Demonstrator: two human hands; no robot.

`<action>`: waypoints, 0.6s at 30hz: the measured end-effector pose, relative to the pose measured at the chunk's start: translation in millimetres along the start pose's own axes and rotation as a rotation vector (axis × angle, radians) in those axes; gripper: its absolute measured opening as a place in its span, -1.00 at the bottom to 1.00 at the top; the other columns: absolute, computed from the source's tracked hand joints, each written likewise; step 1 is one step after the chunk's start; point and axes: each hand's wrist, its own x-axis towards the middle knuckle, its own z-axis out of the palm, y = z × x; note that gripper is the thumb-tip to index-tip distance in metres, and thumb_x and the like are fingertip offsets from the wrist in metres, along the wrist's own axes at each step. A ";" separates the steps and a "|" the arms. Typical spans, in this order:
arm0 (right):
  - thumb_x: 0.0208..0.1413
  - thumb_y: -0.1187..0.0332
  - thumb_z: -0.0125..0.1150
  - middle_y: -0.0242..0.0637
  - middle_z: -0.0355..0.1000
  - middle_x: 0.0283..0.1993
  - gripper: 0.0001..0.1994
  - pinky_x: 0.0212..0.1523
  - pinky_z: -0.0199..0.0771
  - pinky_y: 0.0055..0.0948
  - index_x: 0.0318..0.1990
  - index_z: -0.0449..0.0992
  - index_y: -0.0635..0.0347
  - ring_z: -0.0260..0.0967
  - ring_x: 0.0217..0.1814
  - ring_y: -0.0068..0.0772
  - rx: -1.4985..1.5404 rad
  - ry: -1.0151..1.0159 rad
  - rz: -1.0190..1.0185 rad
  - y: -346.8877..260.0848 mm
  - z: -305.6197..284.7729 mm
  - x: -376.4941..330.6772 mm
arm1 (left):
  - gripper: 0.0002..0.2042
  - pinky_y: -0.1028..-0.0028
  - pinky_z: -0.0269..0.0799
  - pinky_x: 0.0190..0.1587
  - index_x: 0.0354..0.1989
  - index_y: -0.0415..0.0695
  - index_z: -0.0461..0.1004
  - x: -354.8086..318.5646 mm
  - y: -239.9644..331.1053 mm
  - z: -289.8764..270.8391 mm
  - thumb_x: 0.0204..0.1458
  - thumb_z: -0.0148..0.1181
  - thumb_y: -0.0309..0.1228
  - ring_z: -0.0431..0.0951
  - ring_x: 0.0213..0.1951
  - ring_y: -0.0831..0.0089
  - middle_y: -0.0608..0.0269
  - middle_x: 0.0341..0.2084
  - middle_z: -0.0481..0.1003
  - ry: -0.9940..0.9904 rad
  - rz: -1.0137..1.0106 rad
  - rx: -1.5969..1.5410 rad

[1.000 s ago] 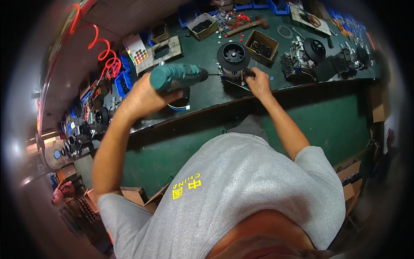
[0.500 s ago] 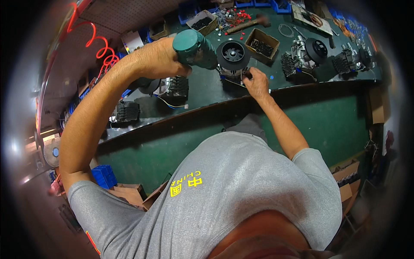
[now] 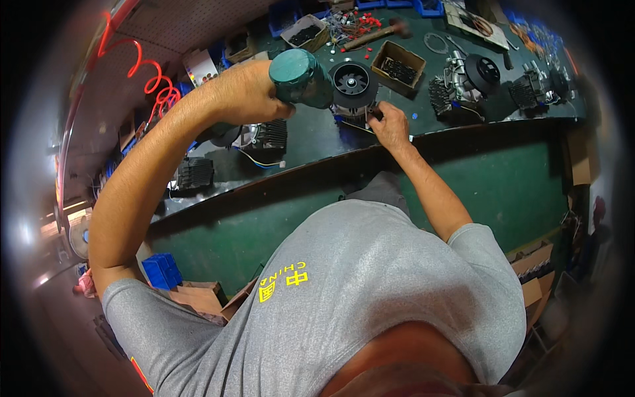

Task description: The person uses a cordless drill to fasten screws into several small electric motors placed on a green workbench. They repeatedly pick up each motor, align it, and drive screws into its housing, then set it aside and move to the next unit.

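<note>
My left hand (image 3: 254, 96) is closed around a green power driver (image 3: 297, 69), its wide round end turned up toward me. The driver's far end is beside a motor unit (image 3: 352, 106) with a black finned fan wheel (image 3: 351, 81) on top; its tip is hidden. On the unit's right side my right hand (image 3: 392, 127) pinches a small dark piece at its lower edge, which I cannot make out. A thin yellowish wire (image 3: 357, 126) runs out below the unit.
Other finned motor units (image 3: 486, 69) stand to the right, and more (image 3: 195, 172) to the left. Behind are a box of dark screws (image 3: 413, 63), a hammer (image 3: 370, 38) and red-tipped connectors (image 3: 364, 25). A red coiled hose (image 3: 155, 83) hangs at left. The bench edge (image 3: 317, 163) is nearest me.
The driver has shifted slightly right, closer to the fan wheel. My right hand stays at the unit's side, a little further in. The whole view has moved slightly.
</note>
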 end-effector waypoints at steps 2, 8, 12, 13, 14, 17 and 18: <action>-0.08 0.34 0.37 -0.06 0.50 -0.39 -0.80 -0.37 0.42 -0.16 -0.41 0.52 0.29 0.46 -0.44 -0.02 0.018 0.002 0.012 -1.6 -3.5 0.2 | -0.56 0.24 0.53 0.04 0.08 -0.10 0.48 0.8 -1.7 1.7 -0.03 0.39 -0.41 0.61 -0.12 0.23 0.09 -0.16 0.61 0.021 -0.017 0.037; -0.08 0.33 0.37 -0.03 0.50 -0.36 -0.78 -0.31 0.43 -0.09 -0.42 0.47 0.27 0.47 -0.29 0.15 0.002 -0.008 0.011 -5.8 -8.0 1.6 | -0.62 0.17 0.51 0.01 -0.05 -0.06 0.53 -3.0 5.5 5.4 -0.07 0.39 -0.31 0.60 -0.06 0.03 0.03 -0.19 0.61 0.074 -0.018 -0.003; -0.06 0.31 0.34 -0.05 0.51 -0.32 -0.79 -0.28 0.45 -0.09 -0.39 0.50 0.27 0.48 -0.27 0.13 -0.003 -0.044 0.018 -3.5 -13.7 4.1 | -0.64 0.15 0.52 -0.04 -0.06 -0.06 0.54 -5.8 10.6 6.0 -0.07 0.38 -0.30 0.60 -0.09 0.02 0.02 -0.22 0.62 0.120 -0.027 0.016; -0.05 0.32 0.32 -0.04 0.50 -0.31 -0.79 -0.25 0.45 -0.05 -0.38 0.48 0.28 0.47 -0.24 0.14 0.002 -0.070 0.027 -2.5 -13.8 4.5 | -0.64 0.15 0.52 -0.04 -0.07 -0.06 0.54 -7.4 11.9 7.5 -0.07 0.38 -0.30 0.61 -0.09 0.02 0.02 -0.22 0.62 0.139 -0.028 0.024; -0.05 0.33 0.30 -0.02 0.49 -0.30 -0.78 -0.22 0.45 -0.01 -0.37 0.45 0.29 0.47 -0.21 0.16 0.007 -0.097 0.036 -1.0 -14.1 5.7 | -0.65 0.15 0.51 -0.06 -0.09 -0.06 0.55 -9.4 14.3 9.2 -0.08 0.37 -0.29 0.60 -0.10 0.00 0.00 -0.21 0.62 0.170 -0.039 0.020; -0.05 0.35 0.25 0.00 0.50 -0.30 -0.81 -0.19 0.47 0.03 -0.37 0.44 0.30 0.48 -0.19 0.18 0.045 -0.193 0.036 1.6 -23.9 12.9 | -0.63 0.22 0.50 -0.03 -0.04 -0.09 0.55 -14.9 11.5 12.0 -0.08 0.38 -0.36 0.61 -0.11 0.07 0.02 -0.19 0.62 0.227 -0.015 -0.156; -0.05 0.37 0.24 0.01 0.51 -0.30 -0.82 -0.19 0.47 0.02 -0.38 0.45 0.31 0.48 -0.19 0.18 0.062 -0.229 0.031 2.0 -29.6 17.4 | -0.62 0.25 0.50 -0.01 -0.02 -0.11 0.55 -18.4 11.7 12.4 -0.08 0.38 -0.40 0.61 -0.11 0.11 0.03 -0.18 0.62 0.242 -0.034 -0.220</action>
